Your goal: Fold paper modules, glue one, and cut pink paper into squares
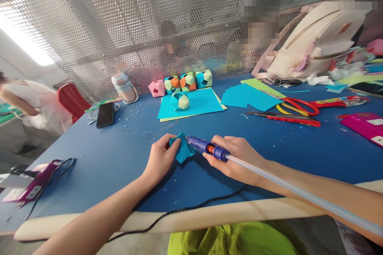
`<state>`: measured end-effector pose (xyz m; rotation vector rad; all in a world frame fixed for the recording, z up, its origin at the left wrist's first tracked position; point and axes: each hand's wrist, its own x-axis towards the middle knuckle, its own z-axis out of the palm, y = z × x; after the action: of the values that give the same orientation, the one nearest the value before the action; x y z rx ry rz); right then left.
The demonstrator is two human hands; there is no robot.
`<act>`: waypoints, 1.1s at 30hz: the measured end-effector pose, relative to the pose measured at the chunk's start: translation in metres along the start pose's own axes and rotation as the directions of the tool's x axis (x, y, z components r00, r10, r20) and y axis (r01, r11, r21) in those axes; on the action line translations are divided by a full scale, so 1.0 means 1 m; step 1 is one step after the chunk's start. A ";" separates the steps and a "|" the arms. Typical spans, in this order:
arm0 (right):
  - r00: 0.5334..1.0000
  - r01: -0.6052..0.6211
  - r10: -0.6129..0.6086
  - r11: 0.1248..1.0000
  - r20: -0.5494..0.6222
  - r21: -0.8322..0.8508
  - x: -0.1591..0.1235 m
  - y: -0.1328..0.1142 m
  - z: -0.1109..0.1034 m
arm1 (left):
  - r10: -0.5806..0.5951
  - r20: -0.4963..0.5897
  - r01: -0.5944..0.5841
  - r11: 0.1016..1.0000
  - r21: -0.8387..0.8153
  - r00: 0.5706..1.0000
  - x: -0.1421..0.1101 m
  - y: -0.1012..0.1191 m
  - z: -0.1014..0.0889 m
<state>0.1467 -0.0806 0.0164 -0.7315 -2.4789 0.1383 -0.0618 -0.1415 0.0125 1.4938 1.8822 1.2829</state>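
My left hand point(160, 158) pinches a folded teal paper piece point(183, 150) just above the blue table point(119, 155). My right hand point(236, 158) grips a purple hot glue gun point(206, 147) with a clear glue stick point(287, 189) trailing back over my forearm. The gun's nozzle touches the upper right of the paper piece. A black cord point(191, 209) runs from under my right hand over the table's front edge.
Several folded paper balls point(187, 81) and teal sheets point(191, 103) lie at the back centre. Red-handled scissors point(295, 105), a phone point(105, 114), a bottle point(125, 87) and a beige backpack point(317, 42) stand around. Other people sit behind the mesh screen and at far left.
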 end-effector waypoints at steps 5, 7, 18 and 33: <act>1.000 0.001 -0.001 1.000 0.002 0.018 0.000 0.000 -0.001 | 0.007 -0.013 -0.007 1.000 0.020 1.000 0.000 0.002 0.000; 1.000 0.006 -0.006 1.000 0.009 0.022 0.001 0.000 -0.001 | 0.016 -0.011 -0.016 0.999 0.033 1.000 0.000 0.002 0.000; 0.948 -0.309 0.319 0.911 0.009 0.274 0.007 0.013 0.002 | -0.118 0.064 0.131 0.954 -0.268 0.991 0.002 -0.006 0.002; 0.914 -0.240 0.310 0.933 0.262 -0.267 0.012 0.017 -0.022 | -0.246 0.279 0.361 0.775 -0.519 0.928 -0.008 0.006 0.007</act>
<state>0.1580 -0.0610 0.0366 -1.2458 -2.6922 0.0698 -0.0502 -0.1456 0.0125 0.9157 1.3690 1.3199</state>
